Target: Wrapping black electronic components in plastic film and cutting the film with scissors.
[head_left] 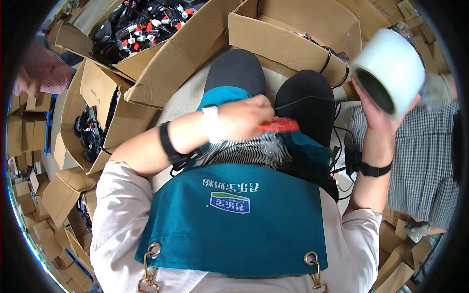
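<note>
My left hand (245, 117) is closed over my lap, pinching a small flat red object (279, 125); motion blurs it, so I cannot make out its kind. At the right, my right hand (375, 105) is raised, gripping a wide roll of clear tape (403, 68) with a dark hollow core. A crumpled bit of clear plastic (270, 148) lies on my lap below the red object. One thin black cable (312, 97) curves across my right knee. Over my front hangs a teal apron (234, 234).
Ahead to the left, an open cardboard box (183, 56) holds black cables with red and white connectors. Another open box (293, 46) stands ahead. Black parts (89, 132) fill a box at the left. A person in checked clothing (410, 161) is close on my right; another person's hand (28, 83) appears far left.
</note>
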Available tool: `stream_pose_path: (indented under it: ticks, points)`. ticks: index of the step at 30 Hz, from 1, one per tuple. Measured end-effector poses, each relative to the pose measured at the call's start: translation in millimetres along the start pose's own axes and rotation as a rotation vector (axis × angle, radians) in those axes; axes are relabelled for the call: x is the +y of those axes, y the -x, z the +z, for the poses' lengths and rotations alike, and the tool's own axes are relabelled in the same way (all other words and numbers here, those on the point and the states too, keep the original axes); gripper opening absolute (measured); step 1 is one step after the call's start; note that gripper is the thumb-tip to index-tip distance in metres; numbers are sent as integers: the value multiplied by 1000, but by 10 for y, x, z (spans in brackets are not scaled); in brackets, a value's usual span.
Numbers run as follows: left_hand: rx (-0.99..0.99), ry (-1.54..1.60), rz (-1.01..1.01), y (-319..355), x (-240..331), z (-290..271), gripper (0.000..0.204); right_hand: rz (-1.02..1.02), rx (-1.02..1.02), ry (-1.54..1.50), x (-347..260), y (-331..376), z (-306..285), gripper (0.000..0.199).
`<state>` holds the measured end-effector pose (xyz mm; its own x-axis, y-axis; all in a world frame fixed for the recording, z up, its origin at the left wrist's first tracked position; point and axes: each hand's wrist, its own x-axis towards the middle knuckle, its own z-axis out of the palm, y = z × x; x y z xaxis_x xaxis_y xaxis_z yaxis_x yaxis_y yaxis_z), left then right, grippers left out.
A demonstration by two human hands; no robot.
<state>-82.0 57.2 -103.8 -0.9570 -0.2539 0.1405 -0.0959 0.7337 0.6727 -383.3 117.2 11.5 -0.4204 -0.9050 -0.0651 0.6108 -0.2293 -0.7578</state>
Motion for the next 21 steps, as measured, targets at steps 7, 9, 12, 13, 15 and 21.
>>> stream_pose_path:
  ticks: [7, 9, 12, 13, 15, 21]
  points:
    - [-217, -230, -88, -118, 200, 371, 45, 122, -456, -487, -151, 180, -270, 63]
    - [-393, -290, -129, -173, 109, 239, 45, 76, -394, -383, -244, 167, -332, 59]
    - [-150, -100, -36, -197, -49, -26, 36, 78, -460, -372, -284, 168, -266, 56]
    - [41, 23, 8, -219, -93, -173, 32, 80, -469, -378, -291, 124, -241, 56]
    - [150, 273, -87, -303, -35, -613, 13, 75, -531, -401, -300, 13, -161, 53]
    - [271, -61, 335, -401, -383, -940, 21, 139, -482, -332, -356, -421, 38, 55]
